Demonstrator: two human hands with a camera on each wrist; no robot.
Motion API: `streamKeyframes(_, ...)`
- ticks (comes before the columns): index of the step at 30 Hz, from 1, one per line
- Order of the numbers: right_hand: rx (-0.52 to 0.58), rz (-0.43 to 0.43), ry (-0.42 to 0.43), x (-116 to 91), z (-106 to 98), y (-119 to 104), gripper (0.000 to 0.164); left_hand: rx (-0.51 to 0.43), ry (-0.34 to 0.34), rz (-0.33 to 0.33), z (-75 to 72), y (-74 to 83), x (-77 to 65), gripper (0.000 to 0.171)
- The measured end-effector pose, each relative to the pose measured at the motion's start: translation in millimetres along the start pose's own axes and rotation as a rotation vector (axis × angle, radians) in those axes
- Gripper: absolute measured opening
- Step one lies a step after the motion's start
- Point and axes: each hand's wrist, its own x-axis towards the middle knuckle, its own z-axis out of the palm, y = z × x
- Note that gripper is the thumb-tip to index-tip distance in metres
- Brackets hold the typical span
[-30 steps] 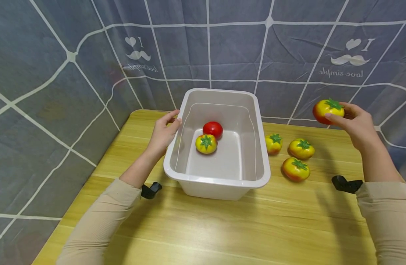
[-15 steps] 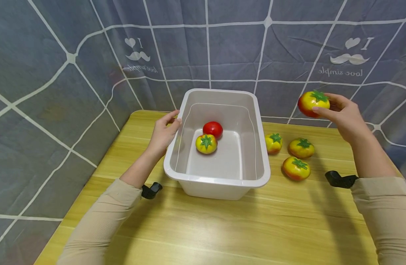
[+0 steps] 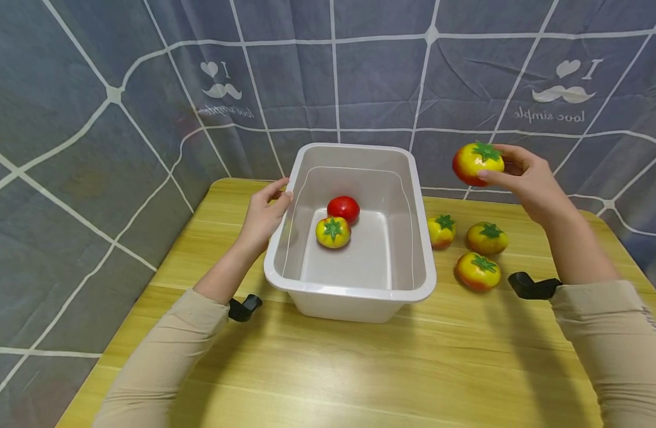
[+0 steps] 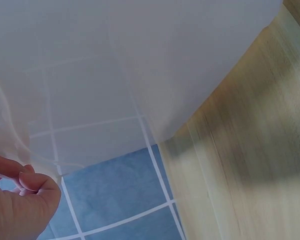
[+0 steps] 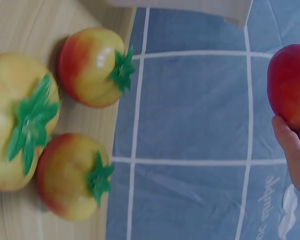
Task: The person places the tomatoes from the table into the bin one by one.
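My right hand [image 3: 531,178] holds a yellow-and-red toy tomato [image 3: 475,165] with a green leafy top between thumb and fingers, raised above the table to the right of a light grey plastic basin [image 3: 355,293]. In the right wrist view the red underside of that tomato [image 5: 292,85] shows at the right edge. My left hand [image 3: 265,214] grips the basin's left rim; in the left wrist view its thumb and fingers [image 4: 32,182] meet at the rim. Inside the basin lie a yellow tomato [image 3: 333,233] and, touching it, a red one [image 3: 344,209].
Right of the basin, three more toy tomatoes sit on the wooden table [image 3: 328,368]: one by the basin wall [image 3: 441,233], one behind [image 3: 487,239] and one in front [image 3: 478,273]. A grey-blue curtain [image 3: 381,77] with white lines hangs behind and at the left.
My right hand has carried the toy tomato leftward and slightly up, closer to the basin. My left hand, the basin and the other tomatoes have stayed in place.
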Motion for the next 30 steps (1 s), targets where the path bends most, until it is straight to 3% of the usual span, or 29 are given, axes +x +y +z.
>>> streamKeyframes(15, -0.169, -0.008, -0.05, 19, 37, -8, 0.057, -0.009, -0.007, -0.007, -0.3, 1.1, -1.6, 0.046)
streamKeyframes(30, -0.182, 0.014, -0.087, 36, 70, -8, 0.064, -0.009, 0.006, 0.003, 0.3, -0.2, -1.4, 0.044)
